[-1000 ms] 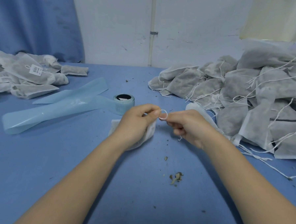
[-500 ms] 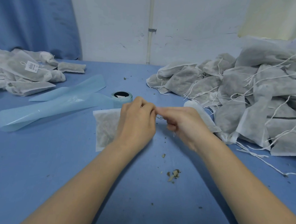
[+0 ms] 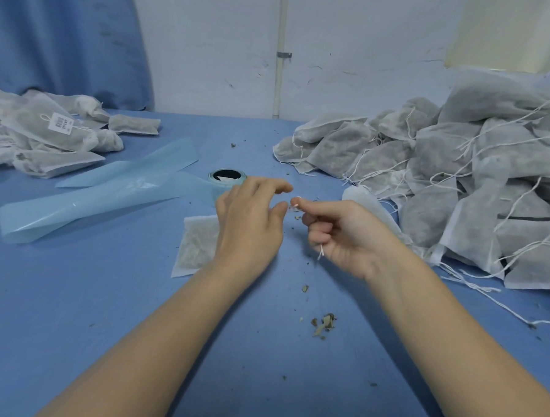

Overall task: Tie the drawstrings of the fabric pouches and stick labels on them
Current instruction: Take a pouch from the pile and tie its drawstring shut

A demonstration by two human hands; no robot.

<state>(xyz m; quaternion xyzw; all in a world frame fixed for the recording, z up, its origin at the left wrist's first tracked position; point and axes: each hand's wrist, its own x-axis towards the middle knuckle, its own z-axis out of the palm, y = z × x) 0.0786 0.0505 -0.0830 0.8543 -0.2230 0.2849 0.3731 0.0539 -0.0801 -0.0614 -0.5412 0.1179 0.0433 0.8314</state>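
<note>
Two hands (image 3: 250, 219), one pouch (image 3: 197, 242) between them, one label roll (image 3: 227, 177), perhaps twenty-odd pouches heaped right (image 3: 460, 173), about six far left (image 3: 42, 132)

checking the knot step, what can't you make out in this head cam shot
Head view only:
- The pouch being worked: its drawstring end is hidden behind the left hand, so no knot can be seen.
- The drawstring: only short bits show at the right hand; curled fingers hide the rest.
- The label print on the finished pouch: too small to read.
- The label roll: partly hidden by the left hand.
- The pouch pile: cut off by the right edge.
</note>
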